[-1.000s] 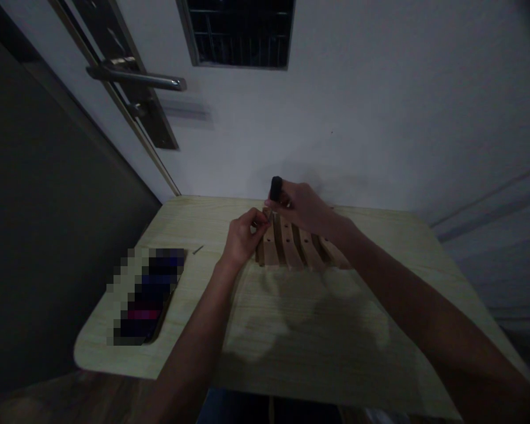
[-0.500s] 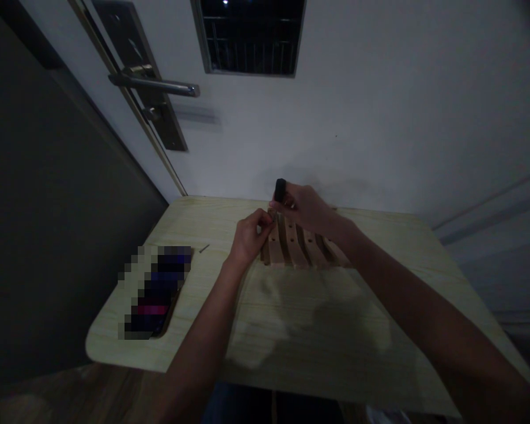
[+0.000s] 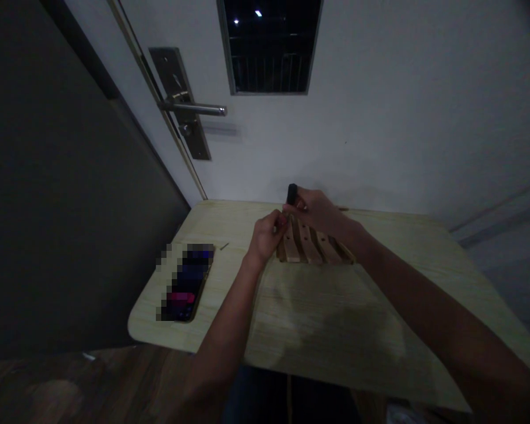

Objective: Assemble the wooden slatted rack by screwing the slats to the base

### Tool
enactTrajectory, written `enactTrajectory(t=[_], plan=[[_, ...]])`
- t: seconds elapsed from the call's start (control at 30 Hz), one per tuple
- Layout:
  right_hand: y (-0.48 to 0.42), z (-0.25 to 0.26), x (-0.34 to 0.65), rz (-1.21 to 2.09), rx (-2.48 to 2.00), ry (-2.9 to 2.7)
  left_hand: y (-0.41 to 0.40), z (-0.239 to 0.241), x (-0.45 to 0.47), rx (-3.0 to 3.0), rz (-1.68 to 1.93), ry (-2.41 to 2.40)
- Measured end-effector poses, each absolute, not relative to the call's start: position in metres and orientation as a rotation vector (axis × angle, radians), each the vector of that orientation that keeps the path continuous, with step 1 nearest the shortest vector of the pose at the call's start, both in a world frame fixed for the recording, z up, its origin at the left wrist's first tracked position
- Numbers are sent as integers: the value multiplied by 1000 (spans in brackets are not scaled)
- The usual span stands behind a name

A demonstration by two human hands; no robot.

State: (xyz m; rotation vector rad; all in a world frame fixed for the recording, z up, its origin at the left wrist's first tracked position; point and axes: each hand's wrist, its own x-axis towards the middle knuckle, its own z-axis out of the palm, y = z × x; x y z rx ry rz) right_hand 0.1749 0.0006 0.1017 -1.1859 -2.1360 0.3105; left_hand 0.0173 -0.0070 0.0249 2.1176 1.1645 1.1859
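A small slatted wooden rack [image 3: 308, 244] with dark holes in its slats lies near the table's back edge. At its far left corner my left hand [image 3: 267, 234] is closed, thumb and fingers pinched together; what they hold is too small to make out. My right hand [image 3: 320, 209] reaches over the slats from the right, wrapped around a black-handled screwdriver [image 3: 292, 193] held nearly upright. The tool's lower end is hidden by my fingers, right beside the left fingertips.
A phone [image 3: 189, 285], partly blurred out, lies on the left of the pale wooden table [image 3: 327, 318]. A thin screw-like metal piece [image 3: 224, 246] rests near its top corner. Behind the table stands a white door [image 3: 380, 118] with a metal lever handle [image 3: 198, 109].
The whole view has shifted, so everything appears further right. Both hands stay at the same corner of the wooden rack, with the screwdriver still upright in the right one.
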Motion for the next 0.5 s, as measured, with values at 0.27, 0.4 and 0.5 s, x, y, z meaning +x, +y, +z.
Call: enactTrajectory(t=[0.27, 0.4, 0.5], plan=[[-5, 109, 173, 341, -1165, -2071, -6, 25, 18, 2089, 1179, 1160], [-4, 114, 172, 322, -1143, -2116, -6, 27, 17, 2104, 1170, 1176], [-2, 117, 173, 278, -1078, -2159, -6, 27, 17, 2118, 1176, 1179]])
